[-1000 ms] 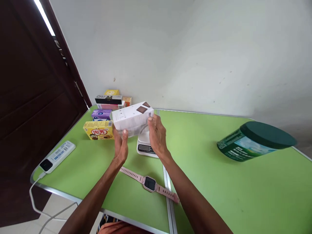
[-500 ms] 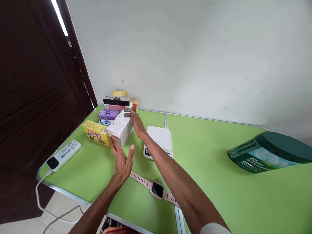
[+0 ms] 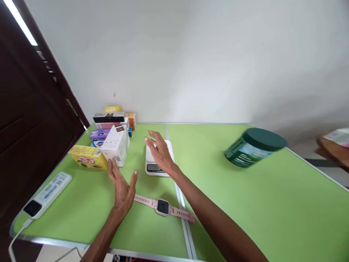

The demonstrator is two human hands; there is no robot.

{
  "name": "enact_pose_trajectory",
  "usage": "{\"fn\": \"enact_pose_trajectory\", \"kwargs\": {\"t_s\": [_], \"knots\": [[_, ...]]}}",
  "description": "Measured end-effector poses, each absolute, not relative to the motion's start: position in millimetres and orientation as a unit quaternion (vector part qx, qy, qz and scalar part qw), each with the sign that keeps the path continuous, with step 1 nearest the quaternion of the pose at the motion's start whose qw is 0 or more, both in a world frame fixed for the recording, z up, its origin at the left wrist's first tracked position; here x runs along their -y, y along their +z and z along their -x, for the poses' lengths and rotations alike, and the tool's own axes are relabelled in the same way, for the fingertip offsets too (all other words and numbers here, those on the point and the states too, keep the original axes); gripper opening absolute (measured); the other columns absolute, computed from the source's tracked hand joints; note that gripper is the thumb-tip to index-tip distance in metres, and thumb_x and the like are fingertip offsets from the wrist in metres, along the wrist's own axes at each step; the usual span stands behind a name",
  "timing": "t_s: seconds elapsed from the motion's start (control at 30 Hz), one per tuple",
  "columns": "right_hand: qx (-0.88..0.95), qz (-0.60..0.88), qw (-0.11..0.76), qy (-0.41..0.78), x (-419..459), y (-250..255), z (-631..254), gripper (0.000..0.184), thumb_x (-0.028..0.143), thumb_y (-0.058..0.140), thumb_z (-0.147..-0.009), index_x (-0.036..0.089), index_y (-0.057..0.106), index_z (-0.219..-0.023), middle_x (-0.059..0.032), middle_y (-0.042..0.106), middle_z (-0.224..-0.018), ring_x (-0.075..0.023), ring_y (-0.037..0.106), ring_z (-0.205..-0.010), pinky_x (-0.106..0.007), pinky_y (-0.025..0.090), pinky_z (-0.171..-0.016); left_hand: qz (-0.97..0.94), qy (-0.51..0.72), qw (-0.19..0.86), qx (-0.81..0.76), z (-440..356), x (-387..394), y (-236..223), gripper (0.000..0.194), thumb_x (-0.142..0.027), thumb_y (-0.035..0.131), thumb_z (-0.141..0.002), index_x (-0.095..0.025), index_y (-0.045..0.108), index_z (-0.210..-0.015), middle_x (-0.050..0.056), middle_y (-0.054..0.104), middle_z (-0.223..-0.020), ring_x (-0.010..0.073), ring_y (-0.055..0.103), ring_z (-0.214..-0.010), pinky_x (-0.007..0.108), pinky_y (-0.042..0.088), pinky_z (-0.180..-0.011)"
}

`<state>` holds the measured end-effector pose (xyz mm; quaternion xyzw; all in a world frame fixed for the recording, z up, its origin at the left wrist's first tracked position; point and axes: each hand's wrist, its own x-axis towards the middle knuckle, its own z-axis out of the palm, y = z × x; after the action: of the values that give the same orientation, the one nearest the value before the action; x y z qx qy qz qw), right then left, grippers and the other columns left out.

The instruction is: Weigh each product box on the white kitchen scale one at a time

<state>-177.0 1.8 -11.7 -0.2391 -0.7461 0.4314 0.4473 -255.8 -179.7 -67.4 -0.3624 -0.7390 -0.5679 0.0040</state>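
My left hand is open, fingertips at the near lower edge of a white box, thumb spread away from it. Above a white kitchen scale hovers my right hand, open and holding nothing. The white box stands among the other packages, beside a yellow snack box and a purple pack. Behind it lies a long black box on a pink and white box. A pink smartwatch lies stretched out in front of the scale.
A green tub with a dark lid stands on the right of the green table. At the left edge lies a white device with a cable. A wall runs behind the table, and a dark door is at the left.
My right hand has let go of the white box and moved right, over the scale. My left hand stays by the box. The view has turned to the right.
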Motion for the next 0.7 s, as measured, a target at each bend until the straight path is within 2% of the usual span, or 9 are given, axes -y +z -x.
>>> {"fn": "enact_pose_trajectory", "kwargs": {"t_s": [0.07,0.17,0.23,0.3,0.4,0.53,0.7], "knots": [[0.739,0.269,0.503,0.359,-10,-12,114,0.060,0.070,0.054,-0.104,0.026,0.061,-0.144,-0.0163,0.062,-0.151,-0.0310,0.068,-0.127,-0.049,0.059,-0.103,0.399,-0.565,0.006,0.722,243,181,-64,0.098,-0.057,0.069,-0.098,-0.022,0.019,-0.173,0.023,0.012,-0.180,0.0372,0.011,-0.171,0.060,0.019,-0.137],[0.682,0.366,0.602,0.195,-26,-23,13,0.054,0.063,0.055,-0.105,0.025,0.061,-0.143,-0.0172,0.063,-0.144,-0.0326,0.064,-0.131,-0.055,0.057,-0.107,0.442,-0.569,-0.019,0.693,213,175,-56,0.094,-0.054,0.069,-0.099,-0.025,0.020,-0.174,0.020,0.014,-0.180,0.0376,0.017,-0.170,0.061,0.024,-0.137],[0.599,0.448,0.655,0.111,-40,-39,-49,0.057,0.064,0.051,-0.106,0.022,0.058,-0.144,-0.0194,0.060,-0.144,-0.0341,0.062,-0.132,-0.057,0.055,-0.108,0.471,-0.569,-0.050,0.672,186,167,-52,0.093,-0.051,0.068,-0.100,-0.025,0.020,-0.174,0.019,0.016,-0.180,0.0386,0.021,-0.170,0.060,0.025,-0.137],[0.508,0.520,0.682,0.079,-60,-60,-100,0.062,0.067,0.046,-0.105,0.019,0.058,-0.142,-0.0203,0.059,-0.145,-0.0350,0.060,-0.134,-0.060,0.050,-0.112,0.498,-0.558,-0.099,0.656,157,155,-49,0.092,-0.050,0.067,-0.101,-0.025,0.019,-0.175,0.020,0.020,-0.180,0.0389,0.024,-0.169,0.060,0.025,-0.137],[0.407,0.585,0.678,0.184,-100,-85,-146,0.068,0.076,0.042,-0.100,0.020,0.064,-0.130,-0.0172,0.067,-0.134,-0.0341,0.062,-0.131,-0.062,0.044,-0.118,0.539,-0.516,-0.198,0.636,115,127,-52,0.095,-0.053,0.066,-0.100,-0.025,0.017,-0.176,0.019,0.024,-0.181,0.0386,0.027,-0.168,0.060,0.024,-0.138],[0.313,0.550,0.686,0.358,-153,-91,-152,0.073,0.084,0.040,-0.095,0.021,0.069,-0.117,-0.0174,0.074,-0.128,-0.0315,0.068,-0.126,-0.054,0.052,-0.113,0.593,-0.451,-0.307,0.592,70,74,-60,0.101,-0.055,0.068,-0.098,-0.021,0.014,-0.177,0.021,0.020,-0.183,0.0364,0.017,-0.172,0.057,0.021,-0.139],[0.332,0.474,0.686,0.441,-180,-85,-129,0.086,0.095,0.037,-0.092,0.020,0.078,-0.100,-0.0141,0.083,-0.102,-0.0316,0.075,-0.113,-0.046,0.057,-0.106,0.603,-0.402,-0.355,0.590,46,7,-62,0.114,-0.059,0.074,-0.091,-0.017,0.011,-0.176,0.025,0.016,-0.183,0.0387,0.014,-0.172,0.054,0.019,-0.138]]}}
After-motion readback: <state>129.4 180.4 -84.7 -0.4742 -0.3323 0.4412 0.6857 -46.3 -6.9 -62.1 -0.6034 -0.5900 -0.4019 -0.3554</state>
